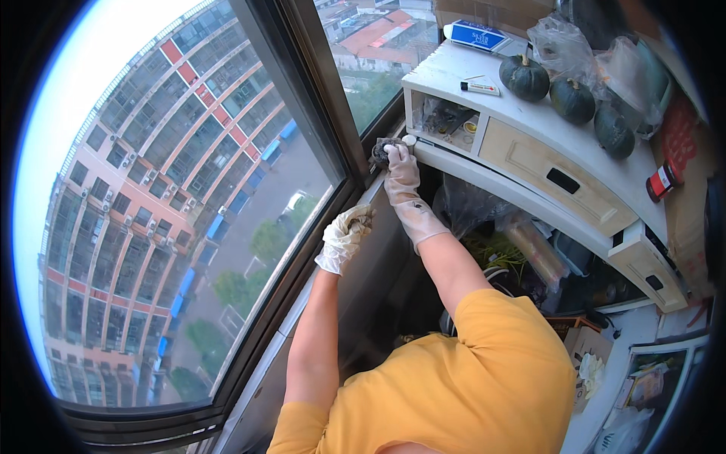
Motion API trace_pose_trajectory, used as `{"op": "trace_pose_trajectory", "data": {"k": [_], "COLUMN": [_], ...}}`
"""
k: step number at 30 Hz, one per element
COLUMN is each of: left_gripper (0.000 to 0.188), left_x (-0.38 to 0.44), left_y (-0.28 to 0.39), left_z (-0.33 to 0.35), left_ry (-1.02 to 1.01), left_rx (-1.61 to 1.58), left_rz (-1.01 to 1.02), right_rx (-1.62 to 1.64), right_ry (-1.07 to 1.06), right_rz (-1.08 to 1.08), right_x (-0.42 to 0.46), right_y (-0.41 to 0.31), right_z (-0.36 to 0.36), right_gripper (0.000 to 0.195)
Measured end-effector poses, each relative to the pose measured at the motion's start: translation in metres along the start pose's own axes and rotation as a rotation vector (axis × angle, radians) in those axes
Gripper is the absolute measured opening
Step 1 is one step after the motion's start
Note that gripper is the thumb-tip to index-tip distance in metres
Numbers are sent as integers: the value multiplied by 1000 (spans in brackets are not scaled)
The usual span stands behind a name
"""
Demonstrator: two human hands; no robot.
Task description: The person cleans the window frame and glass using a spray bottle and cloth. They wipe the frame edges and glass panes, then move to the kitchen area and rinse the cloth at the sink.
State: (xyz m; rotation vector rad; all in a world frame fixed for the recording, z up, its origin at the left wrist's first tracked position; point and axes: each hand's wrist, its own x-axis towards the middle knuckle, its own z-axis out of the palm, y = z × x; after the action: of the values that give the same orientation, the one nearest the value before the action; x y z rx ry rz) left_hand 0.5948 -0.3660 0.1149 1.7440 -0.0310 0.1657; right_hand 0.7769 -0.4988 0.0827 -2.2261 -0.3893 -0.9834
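Observation:
Both my hands wear thin, pale, smudged gloves. My right hand (401,170) grips a dark, dirty cloth or scouring pad (383,152) at the far end of the window sill (371,190), beside the corner of the white cabinet. Closer to me, my left hand (345,235) is closed on a crumpled, soiled rag (361,221), just above the sill and beside the dark metal window frame (334,198). The glove hides part of the rag.
On the right, a white cabinet (558,177) bears several green squashes (524,78), a small tube (481,88), a blue box (477,36) and a red-labelled jar (663,181). Beneath it are plastic bags and other items. Window glass (187,227) spans the left, with buildings outside.

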Motion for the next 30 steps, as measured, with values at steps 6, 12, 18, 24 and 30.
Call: {"op": "trace_pose_trajectory", "data": {"k": [6,12,18,24,30], "left_gripper": [44,38,40,39,37], "left_x": [2,16,19,7,11], "left_y": [-8,-9,-19,-14,-3], "left_z": [-2,-7,-14,-11,6], "left_ry": [-24,-58,-16,-1,-28], "left_rx": [-89,-132,-158,-194,-121], "left_rz": [-14,4,-33,-18,8], "right_rx": [274,331,408,439,241], "right_ry": [13,-161,-407,-374,-478], "right_rz": [-90,28,125,-305,-243], "right_x": [-26,-14,-37,38,114], "right_y": [26,27,12,-3,66], "right_z": [-13,-35,-112,-211,-218], "right_gripper": [38,49,57,57,55]}}
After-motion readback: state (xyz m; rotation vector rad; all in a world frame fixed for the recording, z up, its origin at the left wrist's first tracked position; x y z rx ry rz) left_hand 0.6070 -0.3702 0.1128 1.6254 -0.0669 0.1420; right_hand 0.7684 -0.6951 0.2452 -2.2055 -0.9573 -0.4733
